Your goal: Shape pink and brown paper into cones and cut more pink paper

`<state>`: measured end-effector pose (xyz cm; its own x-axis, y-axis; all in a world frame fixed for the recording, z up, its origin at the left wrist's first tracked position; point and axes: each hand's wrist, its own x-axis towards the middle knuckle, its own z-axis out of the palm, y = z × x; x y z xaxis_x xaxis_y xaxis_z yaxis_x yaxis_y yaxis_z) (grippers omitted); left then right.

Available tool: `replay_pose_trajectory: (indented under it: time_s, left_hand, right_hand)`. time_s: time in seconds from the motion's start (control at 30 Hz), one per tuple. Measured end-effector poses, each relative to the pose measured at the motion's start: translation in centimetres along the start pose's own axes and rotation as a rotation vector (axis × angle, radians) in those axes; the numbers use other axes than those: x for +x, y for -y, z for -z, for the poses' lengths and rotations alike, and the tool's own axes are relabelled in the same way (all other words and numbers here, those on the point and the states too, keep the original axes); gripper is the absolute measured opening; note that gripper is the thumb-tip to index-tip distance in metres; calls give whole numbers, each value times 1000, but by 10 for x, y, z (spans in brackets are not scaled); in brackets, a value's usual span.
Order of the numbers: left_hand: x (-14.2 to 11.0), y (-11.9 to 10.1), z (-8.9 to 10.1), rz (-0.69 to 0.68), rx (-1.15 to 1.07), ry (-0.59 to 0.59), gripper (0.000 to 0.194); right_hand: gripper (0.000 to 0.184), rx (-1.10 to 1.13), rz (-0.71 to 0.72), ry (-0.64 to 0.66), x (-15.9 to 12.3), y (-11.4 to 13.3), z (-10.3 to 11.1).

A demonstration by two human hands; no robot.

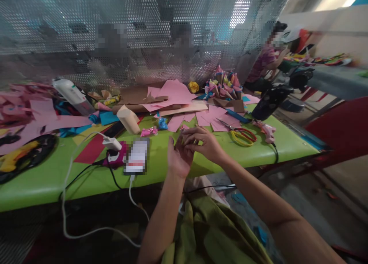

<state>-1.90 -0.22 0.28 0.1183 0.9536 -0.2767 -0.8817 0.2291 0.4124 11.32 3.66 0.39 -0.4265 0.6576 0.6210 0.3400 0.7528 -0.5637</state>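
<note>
My left hand [179,156] is held palm up over the front of the green table [155,179], its thumb stretched out and its fingers partly hidden. My right hand [203,141] reaches across and pinches at the fingers of the left. Anything between those fingertips is too small or covered to make out. Just behind the hands are scraps of pink paper [176,122], a twisted blue wrapped piece [162,123] and a pink wrapped piece [149,132]. A phone [137,156] on a white cable lies left of my left hand. Scissors [243,135] with red and yellow handles lie to the right.
A glue gun [266,132] rests at the right, near a dark cylindrical object [268,103]. Paper cones [222,86] are heaped at the back. A charger [112,143], a white bottle [71,95] and a tape roll [34,156] stand left. Another person [263,61] sits beyond.
</note>
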Motion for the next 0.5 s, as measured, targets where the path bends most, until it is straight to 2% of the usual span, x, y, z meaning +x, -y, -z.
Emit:
replay_pose_trajectory:
  time_s: [0.17,0.23,0.37,0.5]
  left_hand:
    - [-3,-1,-5,-12,-42,2,53]
    - [-6,-2,-7,-23,-51,11,53]
    - [-9,-4,-10,-2,-45,28,56]
    - [-7,-7,-9,-28,-37,37,58]
  right_hand:
    - [10,-20,54,32,-8,2,-6]
    - [13,-69,73,4,-11,1,-8]
    - [15,-135,59,-52,-17,-2,-10]
    - [18,-224,48,-19,-25,2,-10]
